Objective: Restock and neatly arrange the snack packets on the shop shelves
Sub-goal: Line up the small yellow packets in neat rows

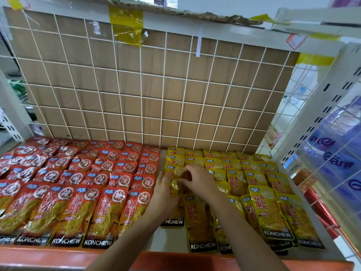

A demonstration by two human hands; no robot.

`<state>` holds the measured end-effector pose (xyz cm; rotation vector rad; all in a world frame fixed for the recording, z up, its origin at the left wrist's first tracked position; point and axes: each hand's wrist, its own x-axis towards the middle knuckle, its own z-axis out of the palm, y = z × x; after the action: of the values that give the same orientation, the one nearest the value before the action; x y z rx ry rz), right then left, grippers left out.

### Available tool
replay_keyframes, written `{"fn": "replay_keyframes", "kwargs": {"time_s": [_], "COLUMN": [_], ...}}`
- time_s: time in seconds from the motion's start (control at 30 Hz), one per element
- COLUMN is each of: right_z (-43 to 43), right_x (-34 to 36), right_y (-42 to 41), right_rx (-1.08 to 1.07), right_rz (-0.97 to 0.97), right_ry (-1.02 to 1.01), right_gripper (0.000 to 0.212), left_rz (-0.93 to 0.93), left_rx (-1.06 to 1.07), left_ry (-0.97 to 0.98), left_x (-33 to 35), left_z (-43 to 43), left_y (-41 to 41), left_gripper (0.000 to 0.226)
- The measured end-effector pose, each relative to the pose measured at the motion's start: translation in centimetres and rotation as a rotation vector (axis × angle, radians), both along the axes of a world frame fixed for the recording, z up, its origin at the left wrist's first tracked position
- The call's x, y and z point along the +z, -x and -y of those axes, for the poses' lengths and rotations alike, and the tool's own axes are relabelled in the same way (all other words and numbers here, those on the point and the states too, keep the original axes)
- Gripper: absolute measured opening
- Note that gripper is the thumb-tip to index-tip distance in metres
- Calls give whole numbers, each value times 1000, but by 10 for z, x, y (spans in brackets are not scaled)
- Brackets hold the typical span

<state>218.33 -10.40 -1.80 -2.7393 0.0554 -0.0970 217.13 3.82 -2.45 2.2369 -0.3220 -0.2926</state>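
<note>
Two hands meet close together, fingertips almost touching, over the leftmost column of the yellow packets (pixel 269 208). The left hand (pixel 163 190) holds the left edge of one yellow packet (pixel 175 185), while the right hand (pixel 198 180) curls its fingers over the top of the same packet. This packet lies midway along its column, overlapping its neighbours. The yellow packets fill the right part of the shelf (pixel 168 239) in overlapping rows. The red packets (pixel 97 192) fill the left part in the same way, and a narrow bare strip separates the two groups at the front. Behind stands a white wire grid (pixel 156 90) backed by a cardboard sheet (pixel 224 75), with yellow tape (pixel 127 26) at its top edge. Blue wrapped goods (pixel 336 153) show through the right side mesh.
</note>
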Motion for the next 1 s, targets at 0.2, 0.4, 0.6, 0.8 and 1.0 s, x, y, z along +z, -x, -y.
{"fn": "replay_keyframes", "kwargs": {"time_s": [0.2, 0.4, 0.6, 0.8, 1.0], "right_z": [0, 1, 1, 5, 13], "right_x": [6, 5, 0, 5, 21], "right_y": [-5, -10, -11, -1, 34], "right_rx": [-39, -87, -106, -69, 67], "right_rz": [-79, -119, -96, -16, -138], "right_ry": [-29, -145, -115, -116, 129], "right_gripper": [31, 13, 11, 16, 23], "left_rz": [6, 14, 67, 68, 176], "left_rx": [-11, -14, -27, -35, -108], "left_ry": [-7, 23, 6, 15, -30], "left_x": [-5, -6, -7, -6, -8], "left_z": [-1, -3, -4, -4, -9], "left_y": [3, 3, 7, 9, 10], "left_gripper": [71, 74, 71, 70, 69]}}
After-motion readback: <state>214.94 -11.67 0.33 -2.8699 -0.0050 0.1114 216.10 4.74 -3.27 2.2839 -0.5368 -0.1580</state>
